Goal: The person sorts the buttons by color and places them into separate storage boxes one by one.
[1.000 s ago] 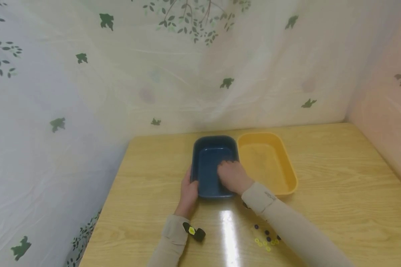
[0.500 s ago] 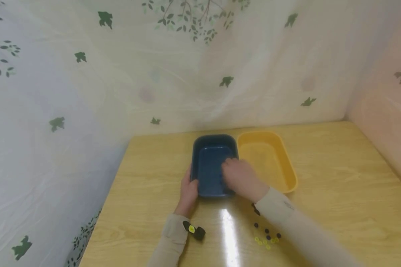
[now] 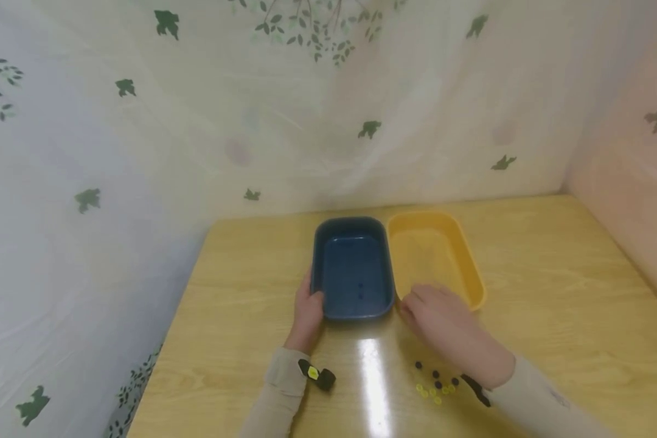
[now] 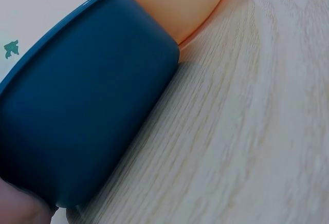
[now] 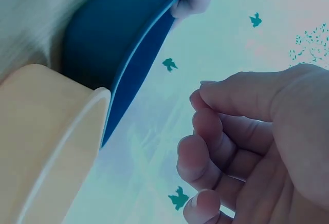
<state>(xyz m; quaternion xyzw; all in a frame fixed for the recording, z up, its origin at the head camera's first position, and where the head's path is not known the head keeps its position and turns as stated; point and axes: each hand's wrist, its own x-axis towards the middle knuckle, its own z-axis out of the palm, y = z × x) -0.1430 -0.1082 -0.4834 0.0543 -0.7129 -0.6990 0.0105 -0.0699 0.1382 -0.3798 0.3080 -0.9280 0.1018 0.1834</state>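
Note:
With its thumb at the rim, my left hand (image 3: 306, 316) grips the left side of a deep blue plastic tub (image 3: 353, 316). Two or so tiny dark pieces (image 3: 360, 291) lie on the tub's floor. Over the near edge of a yellow tub (image 3: 473, 274) hovers my right hand (image 3: 451, 328). Its fingers (image 5: 193, 154) are loosely curled in the right wrist view, thumb tip near the index finger, with nothing visible between them. Below it on the table are several small dark round pieces (image 3: 435, 374) and several small yellow rings (image 3: 432, 393).
Both tubs stand side by side, touching, on a wood-grain table (image 3: 252, 274). A pale curtain (image 3: 306, 152) with leaf and bird prints hangs behind and along the sides. A bright light reflection crosses the table's front.
My right hand has come out of the blue tub, moving right and toward me, which uncovers the dark pieces on its floor. The left hand keeps its hold.

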